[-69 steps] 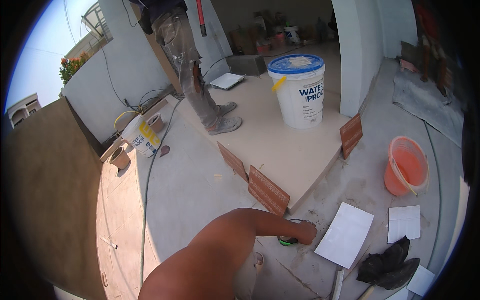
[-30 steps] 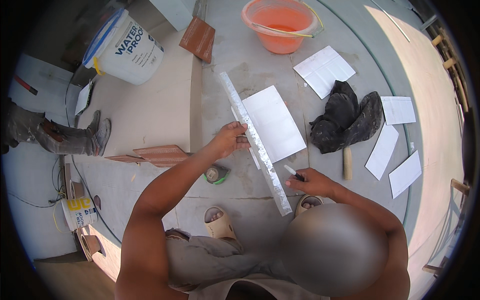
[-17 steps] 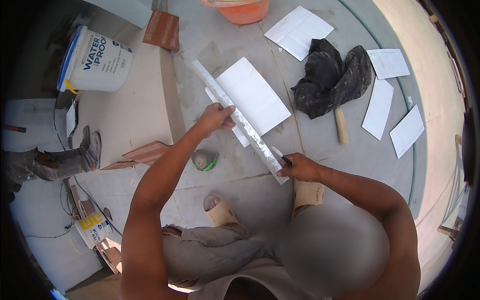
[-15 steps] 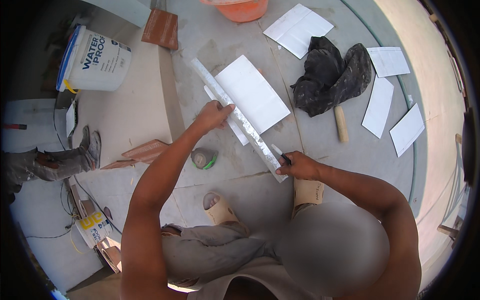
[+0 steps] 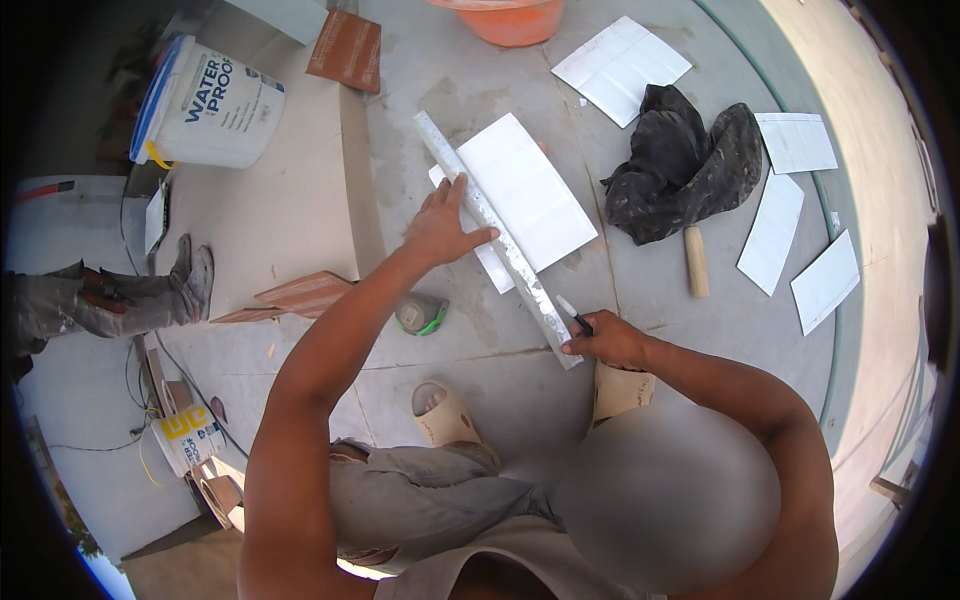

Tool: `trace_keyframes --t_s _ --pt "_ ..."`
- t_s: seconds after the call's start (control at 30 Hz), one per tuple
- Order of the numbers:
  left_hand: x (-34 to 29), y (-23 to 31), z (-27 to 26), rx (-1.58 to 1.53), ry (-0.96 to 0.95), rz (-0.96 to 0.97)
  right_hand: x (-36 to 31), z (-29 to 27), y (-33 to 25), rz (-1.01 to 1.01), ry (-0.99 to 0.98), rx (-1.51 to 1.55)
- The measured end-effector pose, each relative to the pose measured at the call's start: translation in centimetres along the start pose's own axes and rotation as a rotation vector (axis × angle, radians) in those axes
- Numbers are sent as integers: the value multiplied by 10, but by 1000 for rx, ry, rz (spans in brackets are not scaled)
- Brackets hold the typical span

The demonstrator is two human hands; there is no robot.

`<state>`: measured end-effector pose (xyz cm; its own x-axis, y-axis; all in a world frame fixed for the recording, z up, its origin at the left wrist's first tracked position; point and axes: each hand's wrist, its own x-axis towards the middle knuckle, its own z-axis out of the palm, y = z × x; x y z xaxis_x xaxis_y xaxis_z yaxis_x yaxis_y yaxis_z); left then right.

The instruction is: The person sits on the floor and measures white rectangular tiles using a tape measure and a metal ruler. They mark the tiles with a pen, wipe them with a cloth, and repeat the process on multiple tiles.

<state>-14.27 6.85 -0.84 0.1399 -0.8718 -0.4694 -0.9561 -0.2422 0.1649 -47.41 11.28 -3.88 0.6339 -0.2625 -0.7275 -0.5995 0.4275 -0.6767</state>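
A long metal straightedge (image 5: 478, 208), speckled with white, lies at a slant across a white tile (image 5: 530, 195), with a strip of the tile showing along its left side. My left hand (image 5: 440, 228) is spread over the bar's middle, fingers stretched and thumb apart, touching it. At the bar's near end, my right hand (image 5: 612, 340) is closed with a black-and-white marker (image 5: 572, 312) between its fingers. That same hand's fingertips touch the bar's end. Just left of the bar stands a grey, green-edged tool (image 5: 422, 313) whose exact kind I cannot make out.
A black plastic bag (image 5: 680, 165) and a wooden handle (image 5: 696, 262) lie to the right, near several white tile pieces (image 5: 770, 235). An orange tub (image 5: 515, 22) is at the far edge. Brown tiles (image 5: 305, 290) and a white bucket (image 5: 215, 105) are left, near another person's legs (image 5: 110, 300).
My left hand has gone from gripping the bar to lying spread on it. My right hand stays at the near end with the marker. The whole view has shifted slightly.
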Motion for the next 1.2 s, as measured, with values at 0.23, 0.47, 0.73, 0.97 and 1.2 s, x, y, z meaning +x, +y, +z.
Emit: trace_keyframes --t_s 0.23,0.47,0.73,0.97,1.2 --pt "1 -7 4 -40 39 72 3 -2 -5 21 -35 -38" --pt "3 -6 1 -51 -32 43 -7 -2 -23 78 -28 -18" --pt "2 4 -2 26 -76 13 -9 -5 -29 114 -37 -20" --pt "5 3 0 -6 -77 15 -10 -3 -29 110 -17 -24" --pt "6 0 4 14 -68 17 -10 -5 -30 136 -27 -30"
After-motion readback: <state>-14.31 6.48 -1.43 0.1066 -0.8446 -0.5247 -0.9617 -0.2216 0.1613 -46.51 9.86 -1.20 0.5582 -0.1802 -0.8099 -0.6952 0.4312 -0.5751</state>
